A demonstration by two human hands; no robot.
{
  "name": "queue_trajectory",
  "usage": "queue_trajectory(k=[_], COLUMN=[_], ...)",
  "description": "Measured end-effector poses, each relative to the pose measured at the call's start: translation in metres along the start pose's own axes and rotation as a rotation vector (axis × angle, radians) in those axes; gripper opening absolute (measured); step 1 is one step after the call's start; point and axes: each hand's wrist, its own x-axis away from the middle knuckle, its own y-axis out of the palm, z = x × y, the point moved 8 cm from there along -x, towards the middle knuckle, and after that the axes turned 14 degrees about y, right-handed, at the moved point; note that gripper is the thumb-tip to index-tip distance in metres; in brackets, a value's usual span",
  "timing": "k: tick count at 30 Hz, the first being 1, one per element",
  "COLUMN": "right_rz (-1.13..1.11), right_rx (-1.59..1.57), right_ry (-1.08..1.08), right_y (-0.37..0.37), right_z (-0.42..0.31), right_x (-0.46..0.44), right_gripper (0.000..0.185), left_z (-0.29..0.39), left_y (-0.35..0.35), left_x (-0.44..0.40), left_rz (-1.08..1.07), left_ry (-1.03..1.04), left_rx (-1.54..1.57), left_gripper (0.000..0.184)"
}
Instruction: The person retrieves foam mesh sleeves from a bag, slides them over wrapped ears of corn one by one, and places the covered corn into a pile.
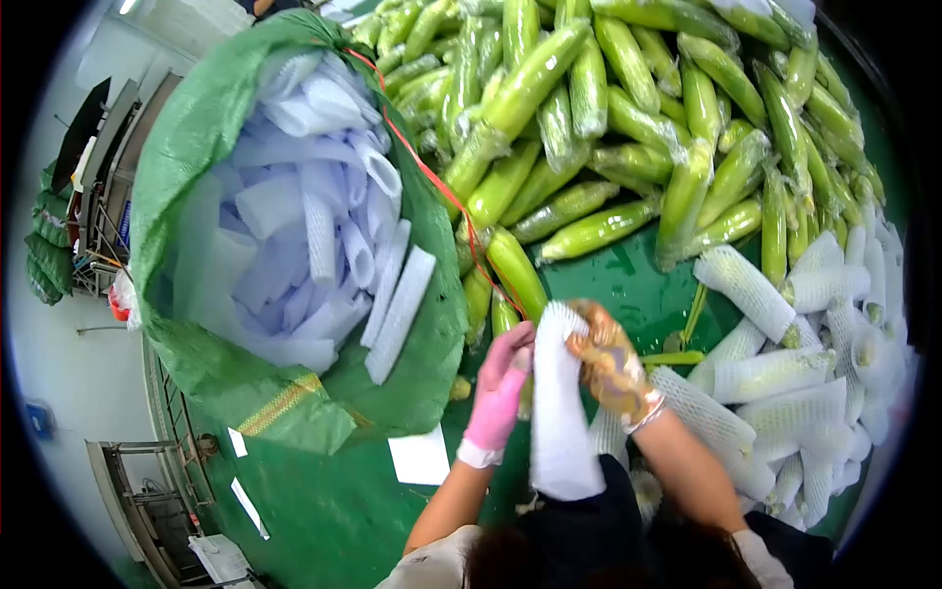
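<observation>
A white foam net sleeve [561, 417] hangs upright in front of my body, its wider end at the bottom. My right hand [613, 365], in a gold-brown stained glove, grips the sleeve's upper end from the right. Just left of the sleeve is my left hand [500, 388], in a pink glove, its fingers curled toward the thumb. What those fingers hold, if anything, is hidden. Beyond my hands lies a long green vegetable [517, 270], near a large pile of similar film-wrapped vegetables [643, 128]. Whether the sleeve has a vegetable inside cannot be seen.
At left, a green woven sack [182, 216] gapes open, full of loose foam sleeves [294, 206]. A red string [422, 167] trails from its rim. Vegetables in foam sleeves [785, 393] are heaped at right. White paper [419, 458] lies on the green table [324, 501].
</observation>
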Motion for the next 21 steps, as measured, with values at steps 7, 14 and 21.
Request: queue_trajectory(k=[7, 14, 21], right_rz=[-0.161, 0.221, 0.155], right_rx=[-0.320, -0.190, 0.224], right_ry=[-0.253, -0.080, 0.073], right_y=[-0.018, -0.078, -0.115], right_z=[0.009, 0.011, 0.121], right_x=[-0.059, -0.095, -0.140], right_gripper=[0.014, 0.024, 0.025], left_z=[-0.033, -0.043, -0.082], left_y=[0.031, 0.019, -0.038], left_x=[-0.050, -0.120, -0.071], left_rz=[-0.017, 0.115, 0.450], left_ry=[0.043, 0.483, 0.088], left_rx=[0.219, -0.455, -0.712], left_gripper=[0.037, 0.011, 0.050])
